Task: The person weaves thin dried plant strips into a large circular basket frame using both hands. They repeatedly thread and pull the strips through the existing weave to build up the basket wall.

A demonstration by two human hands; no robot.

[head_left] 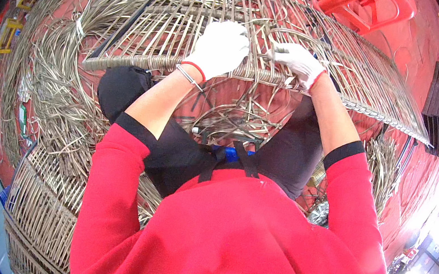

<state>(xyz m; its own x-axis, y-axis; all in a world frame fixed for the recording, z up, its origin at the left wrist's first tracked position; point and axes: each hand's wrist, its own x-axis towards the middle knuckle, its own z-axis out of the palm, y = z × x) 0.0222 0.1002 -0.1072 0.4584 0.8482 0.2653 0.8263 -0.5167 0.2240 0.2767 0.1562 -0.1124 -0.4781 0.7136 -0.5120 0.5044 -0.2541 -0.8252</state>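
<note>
At twelve o'clock the wicker (181, 33) lay with its rim (145, 63) wrapped but weaving seemingly left, my left hand (220, 49) and right hand (299, 62) half-curled on it, exact grips hidden.

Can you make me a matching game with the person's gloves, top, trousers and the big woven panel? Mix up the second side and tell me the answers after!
Things:
1. gloves
2. top
3. trousers
4. woven panel

What they're like:
A. black, worn on the legs
B. brownish strips, beneath both hands
C. white, with red at the wrists
D. bright red, with black cuffs

Right pairs: 1-C, 2-D, 3-A, 4-B
</note>
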